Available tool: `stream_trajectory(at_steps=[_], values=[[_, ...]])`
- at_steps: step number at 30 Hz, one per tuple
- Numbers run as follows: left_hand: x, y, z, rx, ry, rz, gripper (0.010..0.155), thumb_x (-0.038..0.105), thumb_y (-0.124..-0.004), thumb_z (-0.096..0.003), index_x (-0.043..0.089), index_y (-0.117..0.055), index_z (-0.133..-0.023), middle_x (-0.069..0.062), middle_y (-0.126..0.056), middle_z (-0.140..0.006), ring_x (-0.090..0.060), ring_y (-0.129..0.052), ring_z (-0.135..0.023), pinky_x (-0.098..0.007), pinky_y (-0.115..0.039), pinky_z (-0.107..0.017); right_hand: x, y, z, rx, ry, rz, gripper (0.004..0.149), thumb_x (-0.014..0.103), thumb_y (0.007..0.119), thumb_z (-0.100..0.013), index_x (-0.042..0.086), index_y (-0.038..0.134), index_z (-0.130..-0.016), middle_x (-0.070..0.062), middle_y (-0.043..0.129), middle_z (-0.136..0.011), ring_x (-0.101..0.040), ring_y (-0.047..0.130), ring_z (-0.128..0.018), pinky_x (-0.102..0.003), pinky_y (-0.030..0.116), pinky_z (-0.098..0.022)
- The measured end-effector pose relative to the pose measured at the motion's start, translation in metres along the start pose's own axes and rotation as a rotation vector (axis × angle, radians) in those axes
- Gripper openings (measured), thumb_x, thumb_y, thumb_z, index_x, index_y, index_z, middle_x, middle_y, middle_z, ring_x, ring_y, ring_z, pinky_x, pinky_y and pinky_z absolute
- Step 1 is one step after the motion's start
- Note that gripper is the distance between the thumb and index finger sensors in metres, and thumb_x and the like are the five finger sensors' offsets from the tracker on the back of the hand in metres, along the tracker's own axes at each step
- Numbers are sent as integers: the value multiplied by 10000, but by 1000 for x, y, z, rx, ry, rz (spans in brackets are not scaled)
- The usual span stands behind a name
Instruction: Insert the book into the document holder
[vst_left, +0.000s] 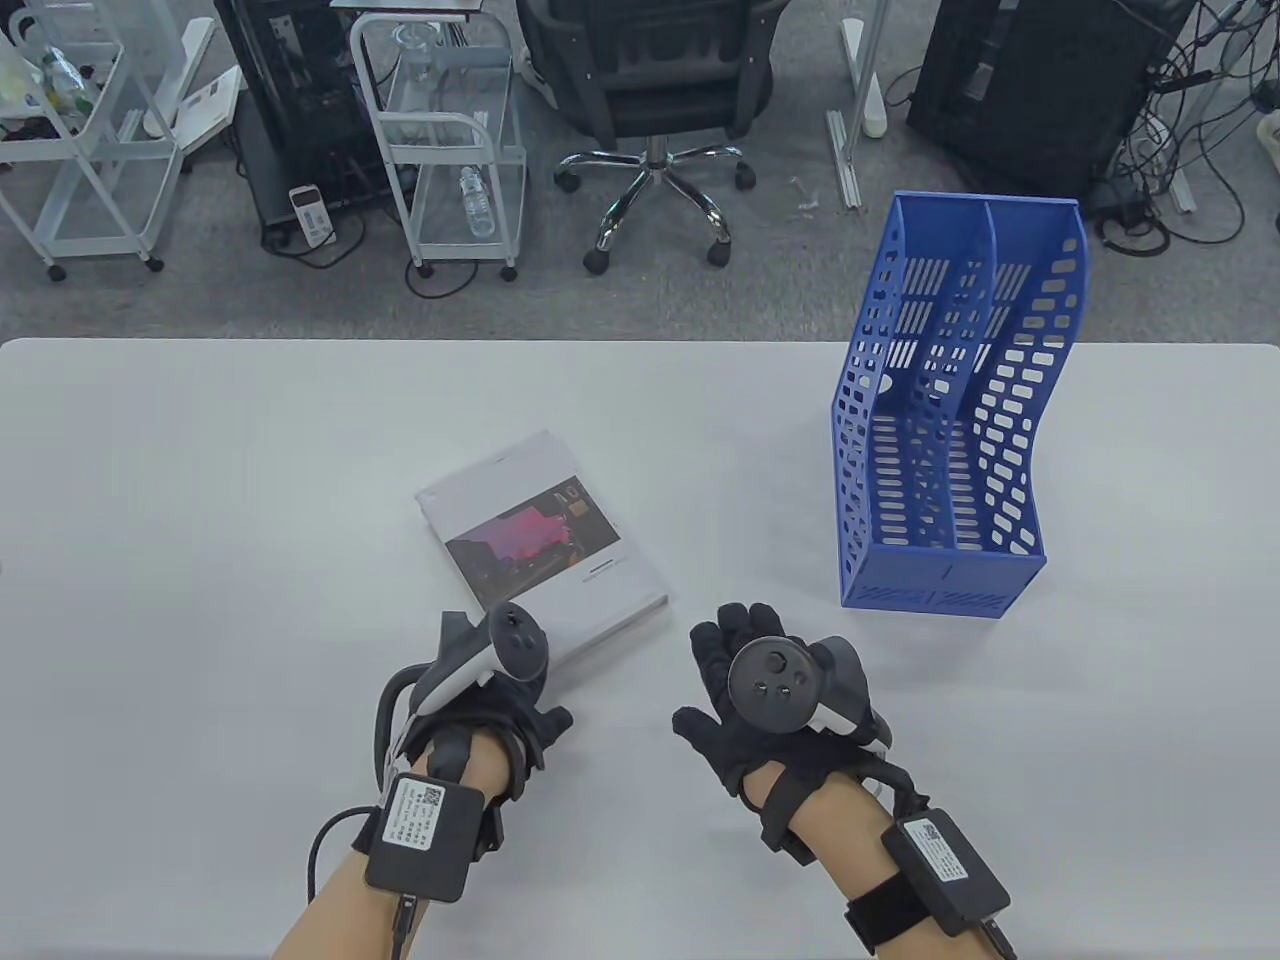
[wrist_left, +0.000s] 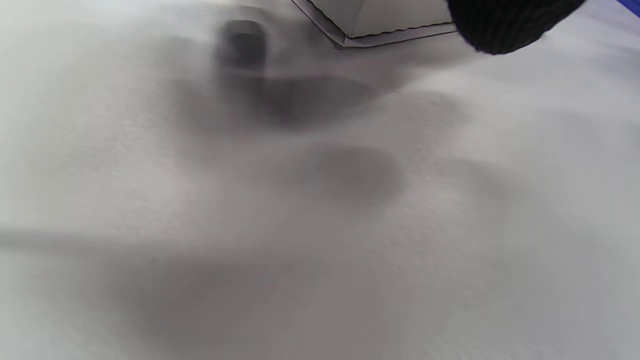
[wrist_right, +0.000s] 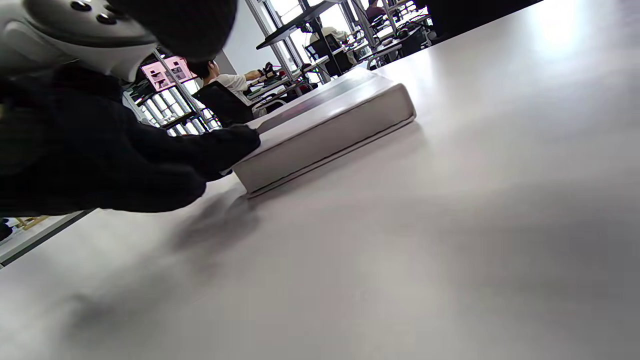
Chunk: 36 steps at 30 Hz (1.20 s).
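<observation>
on the surface (vst_left: 200, 480), just beyond the left hand (vst_left: 480, 690): book (vst_left: 545, 545) flat, long axis diagonal; right hand (vst_left: 765, 695) spread, empty; left fingers hidden, grip unclear.

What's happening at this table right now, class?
A person in sensor gloves is starting to put a book into a blue document holder. The book lies flat on the table, outside the holder. The left hand is at its near corner; the right hand hovers open, holding nothing.
</observation>
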<state>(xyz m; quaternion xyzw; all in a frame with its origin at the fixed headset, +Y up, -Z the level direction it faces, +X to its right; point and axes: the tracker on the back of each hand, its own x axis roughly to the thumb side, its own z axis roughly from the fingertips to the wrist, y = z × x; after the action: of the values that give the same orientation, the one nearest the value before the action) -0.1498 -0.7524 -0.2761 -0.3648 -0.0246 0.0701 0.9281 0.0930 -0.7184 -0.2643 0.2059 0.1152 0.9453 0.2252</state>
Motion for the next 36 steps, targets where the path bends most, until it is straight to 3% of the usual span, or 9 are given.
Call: stream_trajectory(at_steps=[7,15,18,36], values=[[30,-11,8,-29,-108,-58,804,651,-654,-401,426,-188,-1016,115,-34,-1111,-302,-253,-1145,-585,-254,-762,-18,9,-14,51,52,9,789,487,730,-450,36,355,-978,-278,215,-1026,-592,184,-890,-753,304,-567],[34,-4,11,83,-169,-80,781,647,-655,-401,420,-291,-1054,136,-107,-1143,-279,-219,-1142,-588,-253,-763,-28,29,-26,177,95,74,772,488,724,-459,76,342,-990,-186,212,-1055,-563,178,-910,-756,297,-574],[30,-9,7,10,-155,-64,778,647,-652,-403,421,-269,-1041,144,-115,-1143,-280,-230,-1142,-581,-249,-763,-24,27,-25,171,82,55,758,483,727,-457,62,387,-986,-194,267,-1057,-559,198,-910,-754,309,-573],[19,7,16,125,-90,-72,771,646,-656,-401,336,-425,-1067,24,-379,-1170,-302,-346,-1139,-583,-292,-764,35,32,-1,357,-122,108,690,488,720,-454,3,603,-931,-278,533,-991,-552,346,-903,-738,394,-564]])
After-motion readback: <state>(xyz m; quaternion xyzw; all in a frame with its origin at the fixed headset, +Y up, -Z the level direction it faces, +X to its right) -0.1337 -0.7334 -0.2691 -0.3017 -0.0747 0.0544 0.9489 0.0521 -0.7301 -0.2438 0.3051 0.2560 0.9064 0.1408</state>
